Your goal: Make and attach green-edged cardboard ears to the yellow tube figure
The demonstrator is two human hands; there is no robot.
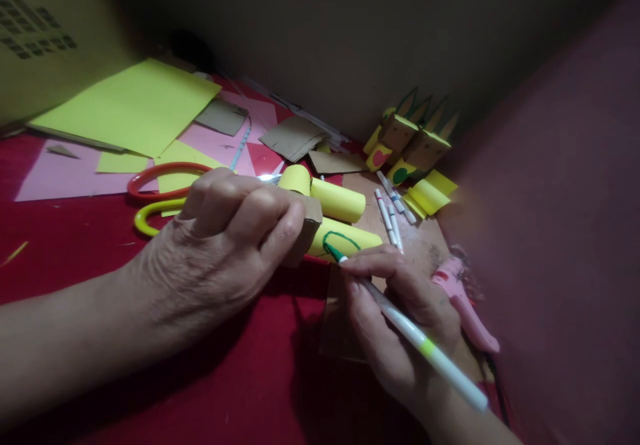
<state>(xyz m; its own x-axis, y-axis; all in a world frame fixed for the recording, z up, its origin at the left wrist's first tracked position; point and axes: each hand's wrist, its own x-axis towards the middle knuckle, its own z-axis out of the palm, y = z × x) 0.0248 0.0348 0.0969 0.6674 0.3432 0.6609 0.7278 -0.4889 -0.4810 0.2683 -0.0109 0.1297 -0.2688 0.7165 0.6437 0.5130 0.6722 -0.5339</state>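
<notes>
My left hand [235, 232] is closed around a small cardboard piece [309, 222] that has yellow paper tubes [340, 200] attached to it. Its fingertips are hidden behind the knuckles. On the nearer yellow tube [367, 234] there is a green oval outline. My right hand [395, 312] pinches a white marker pen [430, 348] with a lime band, and its green tip meets the outline's left end. Beyond my left hand lie scissors [143, 218] with one red and one yellow handle.
Yellow sheets [130, 105], pink paper [60, 182] and cardboard scraps [293, 137] spread across the back left. Several capped markers [387, 215] lie right of the tubes, near finished-looking cardboard figures [413, 135]. A pink glue gun [467, 305] rests at the right by the wall.
</notes>
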